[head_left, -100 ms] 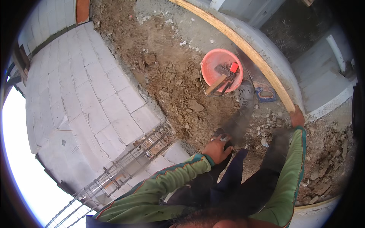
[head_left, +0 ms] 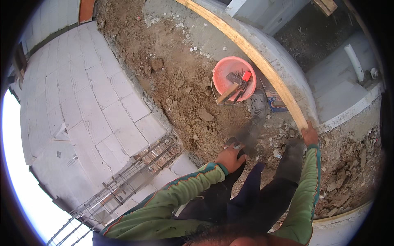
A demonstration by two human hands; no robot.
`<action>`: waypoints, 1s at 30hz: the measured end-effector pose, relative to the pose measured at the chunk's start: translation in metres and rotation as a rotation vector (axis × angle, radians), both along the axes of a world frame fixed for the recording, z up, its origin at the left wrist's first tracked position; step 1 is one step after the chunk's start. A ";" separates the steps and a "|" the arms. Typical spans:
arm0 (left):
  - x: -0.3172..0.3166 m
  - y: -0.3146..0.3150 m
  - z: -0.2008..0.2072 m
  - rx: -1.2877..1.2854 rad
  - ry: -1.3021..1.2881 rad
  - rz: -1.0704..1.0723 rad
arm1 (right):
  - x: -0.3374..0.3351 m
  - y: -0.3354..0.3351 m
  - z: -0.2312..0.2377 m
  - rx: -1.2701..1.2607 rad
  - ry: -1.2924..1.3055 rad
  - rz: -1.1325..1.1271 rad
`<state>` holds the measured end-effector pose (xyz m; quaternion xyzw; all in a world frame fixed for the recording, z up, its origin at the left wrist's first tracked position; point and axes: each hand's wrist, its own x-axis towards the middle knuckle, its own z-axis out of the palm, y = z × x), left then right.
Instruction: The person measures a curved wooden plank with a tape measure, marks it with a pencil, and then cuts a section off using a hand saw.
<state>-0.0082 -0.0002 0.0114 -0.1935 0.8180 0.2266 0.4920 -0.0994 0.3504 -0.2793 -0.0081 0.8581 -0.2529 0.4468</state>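
Observation:
My right hand (head_left: 310, 135) grips the near end of a long wooden board (head_left: 262, 65), thumb up along its edge. The board looks curved through the lens and runs away to the far left beside a grey wall. My left hand (head_left: 230, 158) rests on my bent leg, a ring on one finger, fingers spread and holding nothing. Ahead of it on the soil stands a pink bucket (head_left: 218, 70) with a wire handle. In the bucket lie a wooden-handled tool (head_left: 228, 92), a small red object (head_left: 246, 76) and several dark pieces, perhaps nails.
A blue-edged object (head_left: 277, 105) lies between the bucket and the board. Pale block wall (head_left: 88, 98) stands to the left, with a steel rebar cage (head_left: 123, 180) by its near end. Loose soil and rubble (head_left: 340, 168) cover the ground. A white pipe (head_left: 355, 62) rises at the right.
The whole view has shifted slightly, so the bucket, board and walls sit further left. My right hand keeps its hold on the board's end, and my left stays on my leg.

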 end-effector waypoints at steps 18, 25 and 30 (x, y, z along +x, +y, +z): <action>-0.024 0.015 0.206 -0.008 0.860 0.213 | -0.071 -0.128 0.554 -0.705 -0.337 -0.089; -0.073 0.007 0.291 -0.268 1.618 0.117 | -0.107 -0.183 0.665 -0.940 -0.423 0.047; -0.091 -0.014 0.340 -0.329 1.762 0.337 | -0.097 -0.214 0.703 -1.194 -0.717 -0.188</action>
